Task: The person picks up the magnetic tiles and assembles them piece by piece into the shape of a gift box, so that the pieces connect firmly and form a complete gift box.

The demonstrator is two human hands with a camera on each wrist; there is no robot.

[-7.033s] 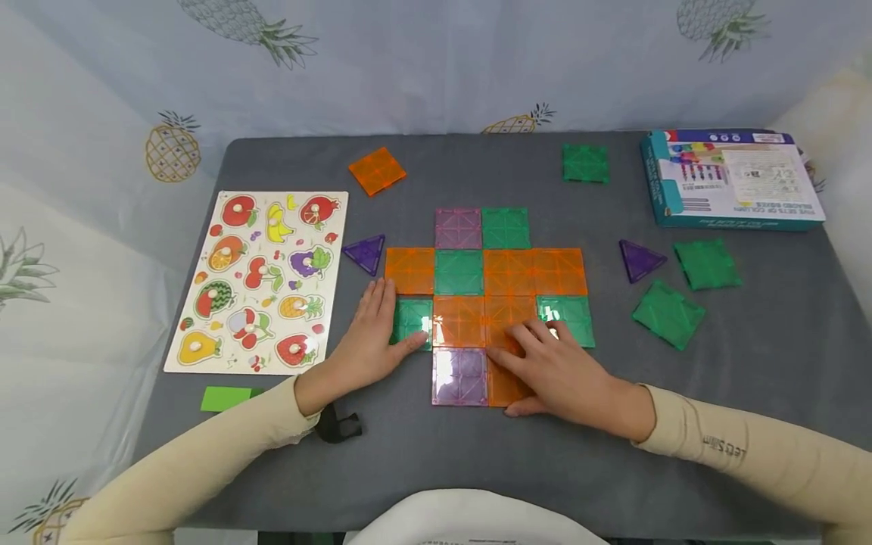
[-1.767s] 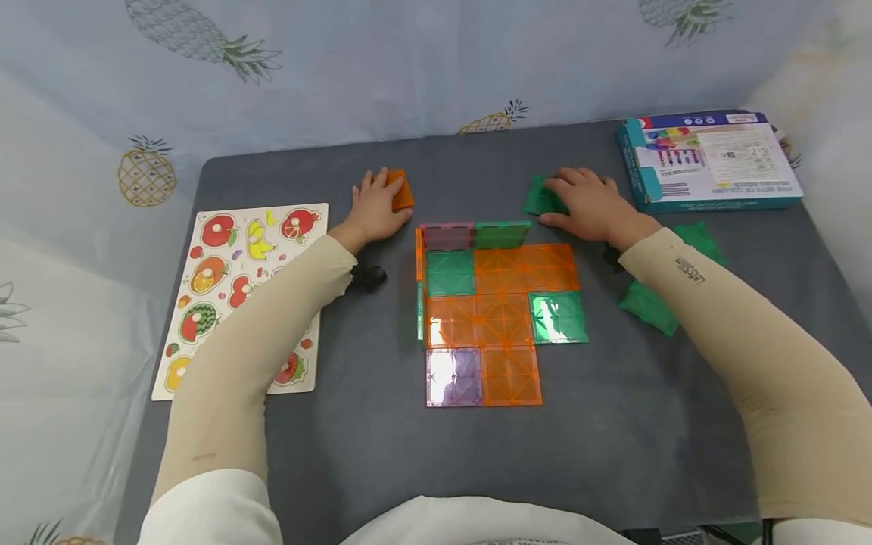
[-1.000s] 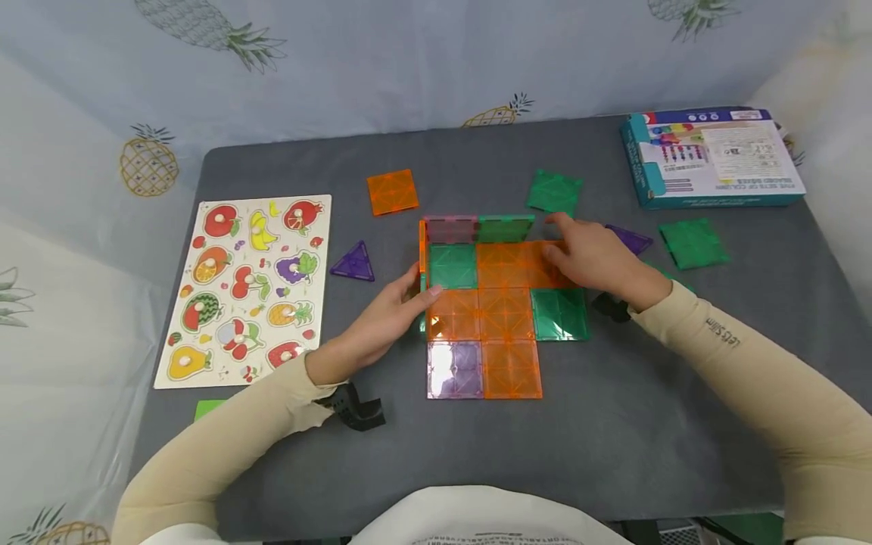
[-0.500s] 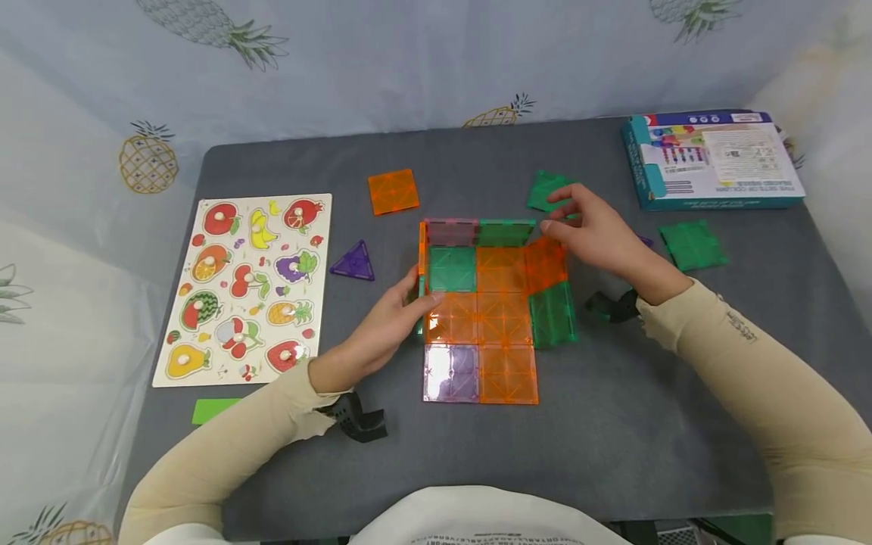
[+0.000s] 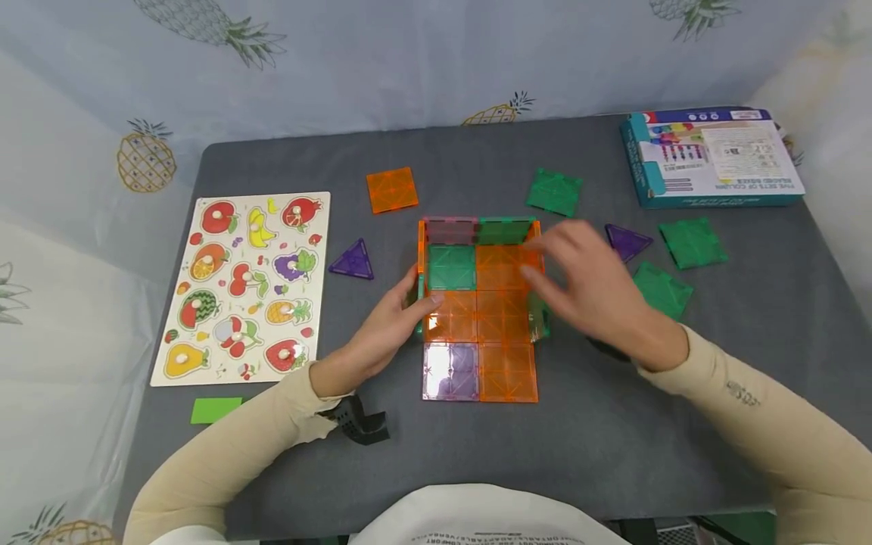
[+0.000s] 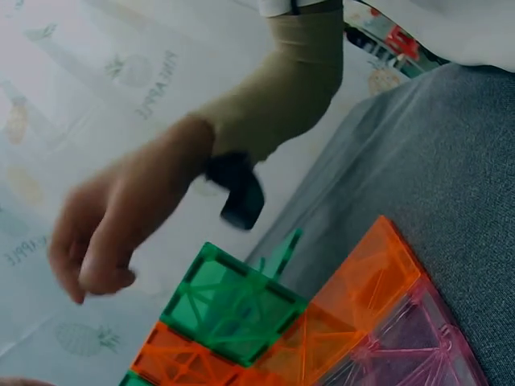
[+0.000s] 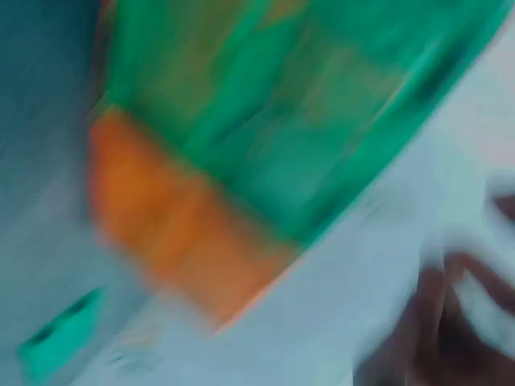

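Observation:
Translucent magnetic tiles form a low structure mid-table in the head view. A pink-purple tile (image 5: 450, 232) and a green tile (image 5: 505, 232) stand upright along the back. My left hand (image 5: 381, 325) holds the upright left side, its thumb inside and its fingers outside. On the right, an orange tile (image 5: 536, 233) and a green tile (image 5: 539, 316) stand upright. Blurred, my right hand (image 5: 593, 288) hovers by that side; the left wrist view shows its fingers loosely bent with nothing between them. Flat at the front lie a purple tile (image 5: 451, 372) and an orange tile (image 5: 509, 372).
A fruit puzzle board (image 5: 248, 288) lies left, with a light green piece (image 5: 214, 409) before it. Loose tiles include an orange square (image 5: 392, 190), purple triangles (image 5: 353, 260) and several green squares (image 5: 692, 243). A box (image 5: 722, 159) occupies the back right corner.
Earlier all the tiles lay flat; then the back and left sides stood up. Over the last second the right side has swung upright, and my right hand has come off it.

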